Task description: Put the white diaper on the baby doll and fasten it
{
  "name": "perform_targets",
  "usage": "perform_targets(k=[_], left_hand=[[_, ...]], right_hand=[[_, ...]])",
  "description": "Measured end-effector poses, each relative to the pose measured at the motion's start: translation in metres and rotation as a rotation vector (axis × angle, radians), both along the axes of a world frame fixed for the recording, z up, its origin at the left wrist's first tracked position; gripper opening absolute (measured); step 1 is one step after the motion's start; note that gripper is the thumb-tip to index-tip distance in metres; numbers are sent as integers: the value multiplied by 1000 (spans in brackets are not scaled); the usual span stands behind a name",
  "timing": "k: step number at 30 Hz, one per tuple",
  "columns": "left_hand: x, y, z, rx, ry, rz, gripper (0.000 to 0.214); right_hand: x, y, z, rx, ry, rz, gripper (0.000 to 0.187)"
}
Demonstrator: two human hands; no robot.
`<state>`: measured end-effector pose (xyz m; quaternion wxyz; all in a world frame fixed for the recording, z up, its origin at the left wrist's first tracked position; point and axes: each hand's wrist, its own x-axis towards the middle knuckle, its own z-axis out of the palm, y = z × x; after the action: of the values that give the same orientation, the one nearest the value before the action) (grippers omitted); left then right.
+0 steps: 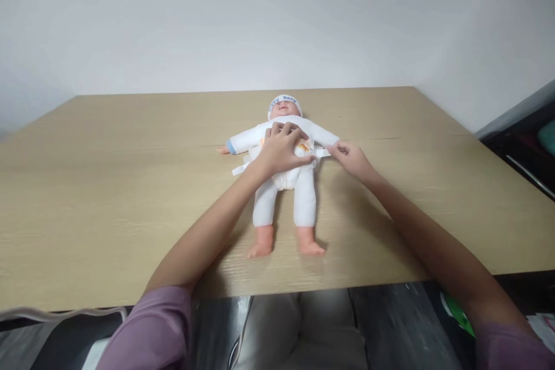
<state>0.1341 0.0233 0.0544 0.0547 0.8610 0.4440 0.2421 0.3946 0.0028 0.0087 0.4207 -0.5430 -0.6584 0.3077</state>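
Observation:
A baby doll (306, 199) in a white suit and cap lies on its back, feet toward me. Around its hips is a white diaper (286, 179) with an orange print at the front. My left hand (284, 147) rests spread over the diaper front and the doll's belly, hiding much of both. At the doll's side, my right hand (350, 157) pinches the end of a white diaper tab (322, 152), which stretches out from the waist. The opposite tab (240, 169) sticks out loose beside the doll's other hip.
The doll lies on a wide wooden table (130, 202) that meets a plain pale wall (243, 23). A dark piece of furniture (520, 139) stands past the right edge. Below the front edge, a green item (459, 315) shows at the right and a pale cable (65, 315) at the left.

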Motion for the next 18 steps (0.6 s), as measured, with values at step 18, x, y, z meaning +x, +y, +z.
perform_targets(k=[18], left_hand=[[-47, 12, -3, -246, -409, -341, 49]], right_hand=[[-47, -40, -3, 452, -380, 284, 62]])
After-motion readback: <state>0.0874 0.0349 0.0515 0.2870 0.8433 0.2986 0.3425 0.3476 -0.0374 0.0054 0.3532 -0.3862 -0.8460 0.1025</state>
